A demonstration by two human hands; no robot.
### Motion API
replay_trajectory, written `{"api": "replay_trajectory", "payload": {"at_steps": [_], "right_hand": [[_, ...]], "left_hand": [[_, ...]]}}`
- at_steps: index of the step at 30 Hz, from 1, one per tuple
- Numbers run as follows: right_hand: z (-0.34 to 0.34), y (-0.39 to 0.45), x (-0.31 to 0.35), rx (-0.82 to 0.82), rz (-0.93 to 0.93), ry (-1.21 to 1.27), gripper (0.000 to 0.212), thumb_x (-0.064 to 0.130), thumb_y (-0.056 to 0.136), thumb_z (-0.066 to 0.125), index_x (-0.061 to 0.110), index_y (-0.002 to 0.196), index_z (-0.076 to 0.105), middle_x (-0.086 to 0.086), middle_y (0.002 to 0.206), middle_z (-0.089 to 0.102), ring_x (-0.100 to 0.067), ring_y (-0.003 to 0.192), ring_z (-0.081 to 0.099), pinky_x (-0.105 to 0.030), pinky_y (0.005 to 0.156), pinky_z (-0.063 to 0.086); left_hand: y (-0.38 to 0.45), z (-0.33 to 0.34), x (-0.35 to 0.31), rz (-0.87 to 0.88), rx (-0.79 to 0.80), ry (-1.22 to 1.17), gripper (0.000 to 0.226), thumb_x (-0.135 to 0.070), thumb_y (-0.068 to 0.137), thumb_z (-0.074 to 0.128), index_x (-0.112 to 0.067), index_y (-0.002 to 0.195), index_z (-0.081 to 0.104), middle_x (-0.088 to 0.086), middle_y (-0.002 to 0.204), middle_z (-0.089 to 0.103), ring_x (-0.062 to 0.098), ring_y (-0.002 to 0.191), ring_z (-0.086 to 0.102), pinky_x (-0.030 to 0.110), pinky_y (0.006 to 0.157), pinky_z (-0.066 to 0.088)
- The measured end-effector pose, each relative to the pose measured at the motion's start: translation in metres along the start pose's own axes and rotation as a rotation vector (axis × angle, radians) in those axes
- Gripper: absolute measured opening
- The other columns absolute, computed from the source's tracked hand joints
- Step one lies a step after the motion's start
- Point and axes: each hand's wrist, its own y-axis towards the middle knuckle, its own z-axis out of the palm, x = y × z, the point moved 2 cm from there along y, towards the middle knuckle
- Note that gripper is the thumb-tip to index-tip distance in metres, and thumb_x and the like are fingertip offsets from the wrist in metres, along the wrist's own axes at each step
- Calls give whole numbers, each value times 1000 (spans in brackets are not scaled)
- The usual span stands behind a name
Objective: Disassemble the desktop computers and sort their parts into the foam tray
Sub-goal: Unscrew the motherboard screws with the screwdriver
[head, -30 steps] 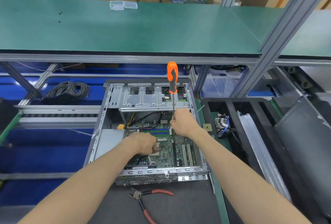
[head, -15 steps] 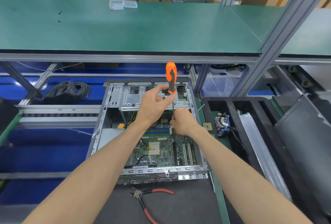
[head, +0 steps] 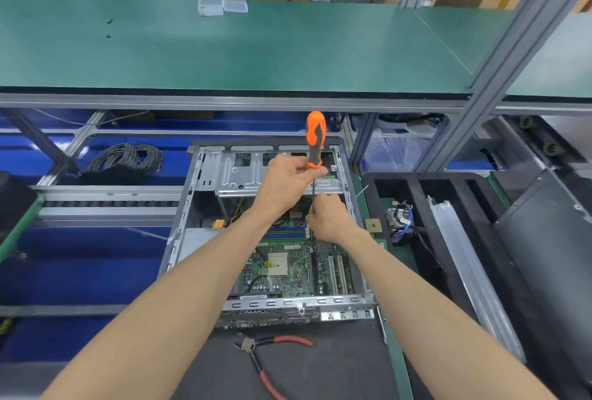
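At the centre of the workbench, an opened desktop case [head: 272,239] lies with its motherboard [head: 288,268] exposed and seated; the left hand [head: 285,182] pinches the lower end of the orange handle of an upright screwdriver [head: 315,140], while the right hand [head: 326,217] has its fingers curled around the shaft lower down, steadying the tip, which is hidden behind the hands near the drive cage [head: 250,175]; the black foam tray [head: 413,185] stands just right of the case and already holds a cabled part [head: 398,223]; red-handled pliers [head: 269,358] lie in front of the case. Progress appears partial: side panel off and some parts sorted, but board, memory and cage remain to be removed. Compared with a second earlier, the left hand has risen from the motherboard to the handle; the right hand's grip is unchanged.
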Motion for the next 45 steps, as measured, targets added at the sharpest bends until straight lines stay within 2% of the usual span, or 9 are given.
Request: {"api": "replay_trajectory", "payload": {"at_steps": [14,24,28,31,33,35,38,41,45], "right_hand": [[1,-2,1,-17,11,10,14,13,99,55,2,105,62,-21,113,54,-38,98,55,-33,72,42],[-2,-10,6,-26,23,-41,19,17,96,60,8,84,48,-21,108,57,-40,102,55,-34,70,39],[-21,-25,11,-305,-28,76,12,10,81,56,11,77,45,-4,74,51,-30,73,49,-31,54,31],[-45,-41,17,-628,-260,429,25,15,83,53,14,107,54,3,95,57,-17,81,53,-36,71,43],[-65,-45,28,-678,-435,644,44,19,89,56,22,132,47,3,114,56,-12,91,56,-32,79,47],[-82,-42,45,-659,-503,632,49,33,95,60,34,140,38,7,121,54,-9,97,58,-25,81,46],[-91,-34,60,-681,-503,383,34,39,100,56,25,129,44,15,86,52,-7,73,51,-30,67,38],[-95,-32,64,-658,-462,325,25,33,100,58,15,112,46,13,68,46,-17,62,49,-33,62,38],[-110,-34,55,-442,-480,382,20,26,101,57,7,106,51,-8,76,68,-24,74,68,-48,72,53]], "left_hand": [[1,0,6,-9,-12,-41,10,-23,86,78,-21,96,80,-30,75,71,-10,80,67,3,71,45],[-7,-1,7,-45,-39,15,16,-22,87,77,-15,100,80,-8,94,77,0,87,70,26,83,53],[-13,5,5,-20,-134,49,12,-24,86,77,-18,95,82,-4,74,76,3,62,59,28,61,48],[-17,5,1,65,-160,110,12,-23,88,75,-14,91,82,9,53,59,10,49,35,20,48,29],[-19,3,-4,136,-175,178,12,-19,89,73,-11,84,82,11,47,39,17,51,25,16,46,25],[-20,1,-5,154,-184,222,19,-9,86,71,-17,69,71,5,42,26,18,51,20,15,43,22],[-22,3,-7,159,-195,236,46,3,80,64,-42,73,58,1,35,30,17,42,24,16,40,19],[-21,4,-2,109,-185,223,50,3,81,64,-35,49,56,1,36,31,17,43,23,19,41,19],[-23,5,5,93,-141,212,23,-14,90,72,-7,69,75,-4,36,24,15,43,22,18,41,19]]}}
